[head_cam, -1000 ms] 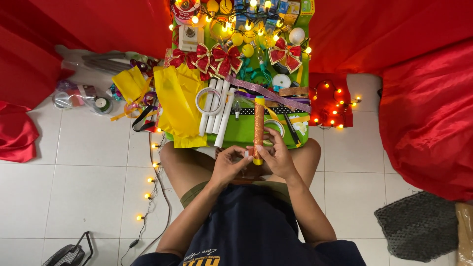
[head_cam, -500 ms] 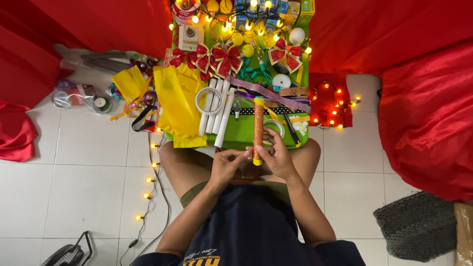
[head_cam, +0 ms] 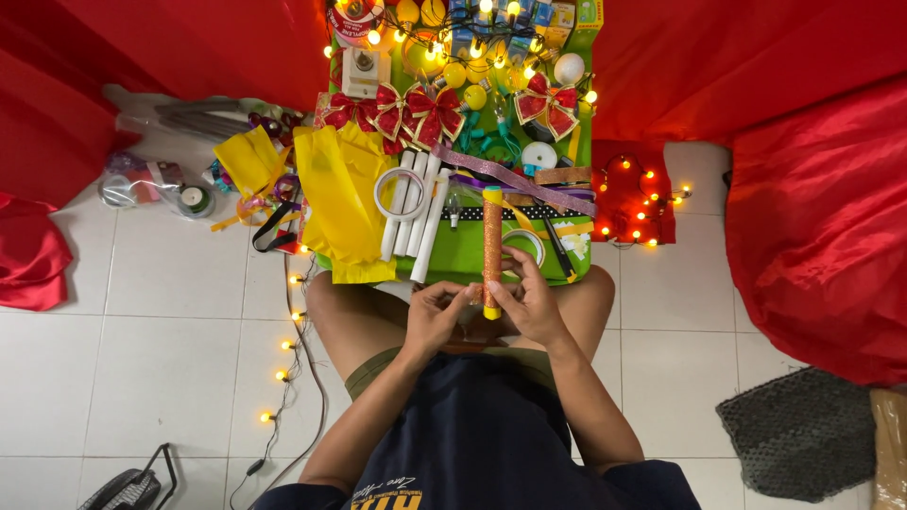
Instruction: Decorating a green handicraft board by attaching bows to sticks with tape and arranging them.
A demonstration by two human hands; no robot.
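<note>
Nearest to us, both hands meet over the lap. The right hand is closed around the lower part of an orange glitter tube, and the left hand pinches at the tube's yellow bottom end with its fingertips, so each grip is grasping the same thing. The tube stands nearly upright in the view, its top reaching out over the near edge of the green tabletop.

Against the pictures from a second ago we find almost nothing moved: hands and tube sit in the same spot (only the fingers may have shifted a little, too small for us to tell).

Just beside the right hand lies a roll of tape. Left of the tube lie four white sticks with a white ring on top of them, then a sheet of yellow paper hanging over the tabletop's left edge. Farther off come a purple ribbon, red bows and lit bulbs.

For open room, we see bare white floor to the left, crossed by a string of lights near the knee. To the right the floor is narrower, hemmed in by red cloth and a grey mat. The tabletop itself is crowded right up to its edges.
</note>
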